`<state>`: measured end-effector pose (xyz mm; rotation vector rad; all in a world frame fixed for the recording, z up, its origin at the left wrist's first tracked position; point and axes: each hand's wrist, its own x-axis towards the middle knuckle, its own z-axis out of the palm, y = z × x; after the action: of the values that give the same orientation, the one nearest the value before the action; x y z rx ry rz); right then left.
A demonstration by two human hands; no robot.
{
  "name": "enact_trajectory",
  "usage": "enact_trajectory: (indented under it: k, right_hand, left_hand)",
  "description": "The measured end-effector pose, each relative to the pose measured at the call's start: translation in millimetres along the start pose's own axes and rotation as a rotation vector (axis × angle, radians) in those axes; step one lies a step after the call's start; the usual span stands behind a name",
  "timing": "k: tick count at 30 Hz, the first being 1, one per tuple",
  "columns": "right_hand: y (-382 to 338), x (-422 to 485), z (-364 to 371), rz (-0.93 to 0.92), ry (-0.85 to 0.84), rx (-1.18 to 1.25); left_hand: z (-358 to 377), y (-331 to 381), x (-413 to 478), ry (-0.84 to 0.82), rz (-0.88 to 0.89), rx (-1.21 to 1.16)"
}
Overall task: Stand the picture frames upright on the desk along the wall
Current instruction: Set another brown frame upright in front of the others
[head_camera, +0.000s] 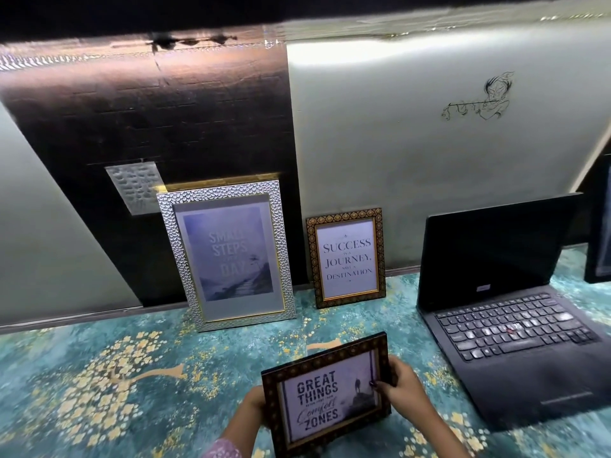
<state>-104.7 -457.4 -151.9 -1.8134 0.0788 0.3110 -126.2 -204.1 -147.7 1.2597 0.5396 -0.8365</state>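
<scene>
A small dark patterned frame (325, 396) reading "Great Things... Comfort Zones" is held above the desk near the bottom middle. My left hand (253, 408) grips its left edge and my right hand (401, 386) grips its right edge. A large silver hammered frame (224, 256) with "Small Steps" stands leaning against the dark wall panel. To its right a smaller gold-and-dark ornate frame (347, 261) reading "Success is a Journey" also stands upright against the pale wall.
An open black laptop (506, 312) sits on the right of the teal floral desk surface (115, 375). Another dark framed object (600, 233) stands at the far right edge. The wall (413, 143) rises directly behind the frames.
</scene>
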Motion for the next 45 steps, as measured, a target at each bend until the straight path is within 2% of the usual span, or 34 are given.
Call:
enact_trajectory:
  k: [3, 7, 9, 12, 14, 19, 21, 23, 25, 27, 34, 42, 45]
  right_hand:
    - [-4, 0, -3, -0.007, 0.012, 0.017]
    - [-12, 3, -2, -0.066, 0.018, 0.001]
    - [-13, 2, 0, -0.056, 0.019, -0.037]
    - [-9, -3, 3, -0.020, 0.032, -0.072]
    - [-7, -7, 3, -0.009, 0.063, -0.078]
    - [-7, -17, 9, -0.029, 0.157, -0.155]
    - [-3, -19, 11, -0.033, 0.173, -0.183]
    - [-2, -19, 12, -0.019, 0.169, -0.204]
    - [-4, -18, 13, 0.029, 0.141, -0.203]
    - [-4, -17, 14, 0.044, 0.130, -0.210]
    - [-5, -18, 17, 0.064, 0.161, -0.249]
    - [-4, -20, 20, 0.058, 0.164, -0.265]
    - [-6, -22, 18, 0.046, 0.157, -0.238]
  left_hand:
    - [4, 2, -5, 0.054, 0.092, -0.055]
    - [-1, 10, -4, 0.179, 0.162, -0.262]
    - [-5, 16, -6, 0.182, 0.144, -0.204]
    - [-7, 35, -11, 0.063, 0.100, -0.025]
    - [-15, 40, -10, 0.048, 0.105, 0.004]
    - [-5, 18, -25, 0.117, 0.352, -0.164]
    - [8, -1, -27, 0.233, 0.482, -0.199]
    - [16, -17, -24, 0.422, 0.540, -0.115]
    - [20, -27, -22, 0.550, 0.547, -0.029]
    - [20, -32, -20, 0.593, 0.548, 0.041]
    - [10, -37, -10, 0.625, 0.500, 0.133]
    - [15, -36, -20, 0.595, 0.505, 0.058]
    - [23, -40, -23, 0.676, 0.531, 0.039]
